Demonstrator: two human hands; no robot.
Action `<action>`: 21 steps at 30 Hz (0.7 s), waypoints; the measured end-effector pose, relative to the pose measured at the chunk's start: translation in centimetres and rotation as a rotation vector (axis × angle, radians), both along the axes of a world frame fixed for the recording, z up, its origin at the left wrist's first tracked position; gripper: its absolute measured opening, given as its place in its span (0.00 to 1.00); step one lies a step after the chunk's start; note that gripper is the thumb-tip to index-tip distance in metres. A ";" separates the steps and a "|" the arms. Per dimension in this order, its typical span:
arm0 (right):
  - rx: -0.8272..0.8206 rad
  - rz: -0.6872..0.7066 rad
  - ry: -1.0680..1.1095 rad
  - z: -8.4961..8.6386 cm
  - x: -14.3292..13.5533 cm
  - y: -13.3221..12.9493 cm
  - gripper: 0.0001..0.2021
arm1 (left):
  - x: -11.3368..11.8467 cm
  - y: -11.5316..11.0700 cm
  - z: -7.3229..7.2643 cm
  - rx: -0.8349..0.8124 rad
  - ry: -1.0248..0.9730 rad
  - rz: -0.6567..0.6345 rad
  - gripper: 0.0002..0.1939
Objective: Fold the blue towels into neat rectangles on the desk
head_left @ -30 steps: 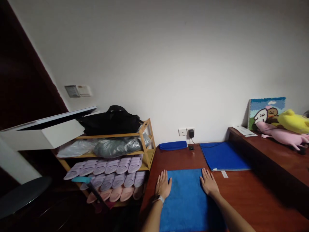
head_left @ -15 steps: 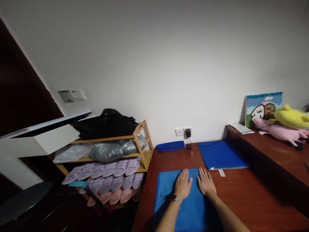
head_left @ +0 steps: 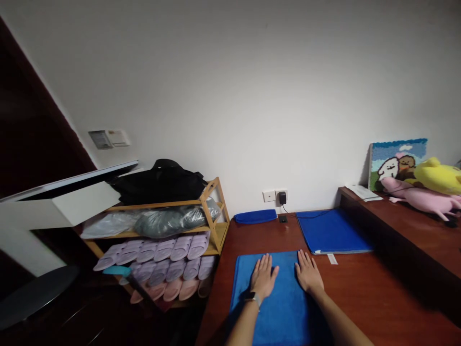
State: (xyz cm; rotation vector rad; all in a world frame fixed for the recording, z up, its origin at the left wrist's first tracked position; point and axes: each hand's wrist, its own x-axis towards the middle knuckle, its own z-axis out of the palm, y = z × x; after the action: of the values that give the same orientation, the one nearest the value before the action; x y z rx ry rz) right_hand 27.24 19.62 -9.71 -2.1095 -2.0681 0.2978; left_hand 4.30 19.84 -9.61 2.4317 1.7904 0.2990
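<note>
A bright blue cloth (head_left: 279,317) lies spread on the reddish-brown wooden table (head_left: 382,298). My left hand (head_left: 264,278) rests flat on its upper left part, fingers stretched forward, with a watch on the wrist. Over the cloth's right edge lies my right hand (head_left: 309,273), also flat, its fingers slightly spread. Neither hand grips anything. Beyond my right hand is a darker blue folded cloth (head_left: 333,231) with a white tag (head_left: 332,259) at its near edge. A narrow rolled blue cloth (head_left: 255,216) lies against the wall.
Left of the table stands a wooden rack (head_left: 216,230) with slippers (head_left: 180,247), plastic-wrapped items and a black bag (head_left: 162,182). A plugged-in adapter (head_left: 283,197) trails a thin cable across the folded cloth. At right, a raised surface holds plush toys (head_left: 418,194) and a picture (head_left: 399,154).
My left hand has slid leftward across the blue cloth, away from my right hand. The right hand stays at the cloth's right edge. The view has shifted slightly.
</note>
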 end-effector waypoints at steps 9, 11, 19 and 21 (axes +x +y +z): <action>0.010 -0.003 0.001 -0.3 0.1 0.1 0.35 | -9.0 1.1 -0.8 0.067 0.033 0.207 0.36; 0.005 -0.001 0.001 -0.4 0.1 0.2 0.35 | -9.0 1.2 -0.9 0.080 0.027 0.205 0.37; -0.022 -0.003 -0.015 0.2 0.0 0.0 0.35 | -8.8 1.4 -0.6 0.011 0.005 0.212 0.37; -0.022 0.001 -0.022 0.2 0.0 0.0 0.35 | -9.1 1.9 -0.3 -0.010 0.007 0.223 0.36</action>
State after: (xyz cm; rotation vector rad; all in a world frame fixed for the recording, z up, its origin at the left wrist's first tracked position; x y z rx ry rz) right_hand 27.19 19.61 -9.49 -2.1337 -2.0868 0.3002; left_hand -4.80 21.73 -9.90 2.2301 2.0642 0.3000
